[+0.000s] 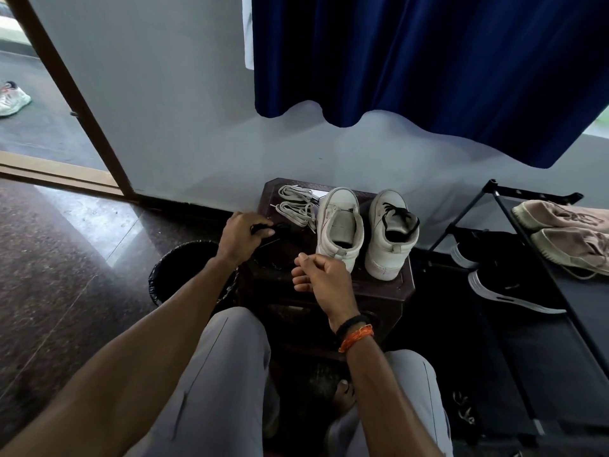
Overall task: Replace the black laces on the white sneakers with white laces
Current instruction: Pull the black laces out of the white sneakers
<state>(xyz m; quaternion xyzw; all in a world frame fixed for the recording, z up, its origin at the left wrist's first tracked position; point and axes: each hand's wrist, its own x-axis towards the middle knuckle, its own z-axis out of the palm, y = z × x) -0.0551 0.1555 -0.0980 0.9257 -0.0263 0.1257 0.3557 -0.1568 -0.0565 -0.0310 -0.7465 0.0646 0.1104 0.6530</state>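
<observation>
The left hand (pixel 240 238) is curled round a bunched black lace (pixel 263 228) at the left edge of the small dark table (pixel 389 288). The right hand (pixel 324 278) hangs in front of the table with its fingers loosely curled; whether it pinches a lace end cannot be told.

Two white sneakers stand side by side on the table, heels toward the person. The left sneaker (pixel 339 222) shows no lace. The right sneaker (pixel 392 232) has its black lace (pixel 397 214) threaded. The white laces (pixel 296 204) lie coiled just left of the sneakers, behind the left hand.

Risk, as a judgement: the bunched lace sits above a bin (pixel 178 268) beside the table; releasing it carelessly could drop or tangle it. A sweep of the left hand could drag the white laces off the table.

No brand, label or writing can be read.
</observation>
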